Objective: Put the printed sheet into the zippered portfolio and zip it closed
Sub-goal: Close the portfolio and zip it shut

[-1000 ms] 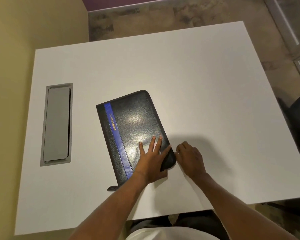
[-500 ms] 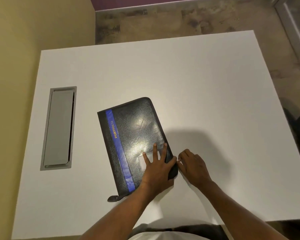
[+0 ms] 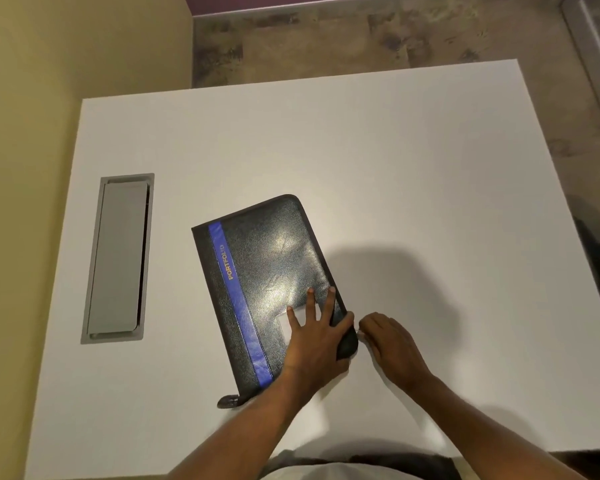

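Evidently the zipping is under way: in the head view the portfolio lies closed and slightly askew on the table, nearer its front edge than its far one. The left hand presses flat with fingers spread on the cover's near right corner, probably to stop it sliding, gripping nothing. The right hand pinches at that corner, apparently on the zipper pull, too small to confirm. The printed sheet is unseen, presumably inside.

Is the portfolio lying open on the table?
No, the portfolio lies closed, cover up, on the table, with the left hand pressed flat on its near corner.
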Demonstrator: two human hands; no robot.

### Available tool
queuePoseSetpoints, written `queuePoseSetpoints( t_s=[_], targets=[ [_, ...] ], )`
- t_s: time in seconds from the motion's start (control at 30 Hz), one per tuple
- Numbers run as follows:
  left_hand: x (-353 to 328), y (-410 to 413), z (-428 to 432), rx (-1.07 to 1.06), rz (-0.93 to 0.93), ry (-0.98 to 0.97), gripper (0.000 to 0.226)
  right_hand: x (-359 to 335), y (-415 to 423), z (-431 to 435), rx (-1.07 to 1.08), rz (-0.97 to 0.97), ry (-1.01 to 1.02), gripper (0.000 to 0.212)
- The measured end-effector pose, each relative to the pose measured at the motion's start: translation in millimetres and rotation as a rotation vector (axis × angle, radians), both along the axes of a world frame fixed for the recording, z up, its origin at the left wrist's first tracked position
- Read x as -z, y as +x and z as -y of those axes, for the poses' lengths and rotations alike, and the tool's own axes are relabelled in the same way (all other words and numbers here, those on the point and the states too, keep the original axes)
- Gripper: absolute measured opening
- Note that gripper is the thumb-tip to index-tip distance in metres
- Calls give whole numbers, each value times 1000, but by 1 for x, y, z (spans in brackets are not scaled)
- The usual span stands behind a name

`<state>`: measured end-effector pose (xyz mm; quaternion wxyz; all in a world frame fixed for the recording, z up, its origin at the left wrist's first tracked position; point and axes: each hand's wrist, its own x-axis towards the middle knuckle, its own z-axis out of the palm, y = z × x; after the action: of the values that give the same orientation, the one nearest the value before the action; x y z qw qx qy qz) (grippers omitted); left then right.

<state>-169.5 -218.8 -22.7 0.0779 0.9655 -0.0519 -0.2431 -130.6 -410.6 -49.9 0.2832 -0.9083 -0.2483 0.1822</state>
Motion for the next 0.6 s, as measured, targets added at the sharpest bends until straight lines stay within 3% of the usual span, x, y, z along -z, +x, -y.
queuePoseSetpoints(
  t_s=[0.3, 0.6],
  targets=[
    [-1, 1, 2, -7, -13, -11, 96, 3, 20, -31, 265, 32, -53, 13],
    [-7, -5, 2, 11, -32, -19, 85, -5, 86, -74, 179, 79, -107, 10]
  ],
)
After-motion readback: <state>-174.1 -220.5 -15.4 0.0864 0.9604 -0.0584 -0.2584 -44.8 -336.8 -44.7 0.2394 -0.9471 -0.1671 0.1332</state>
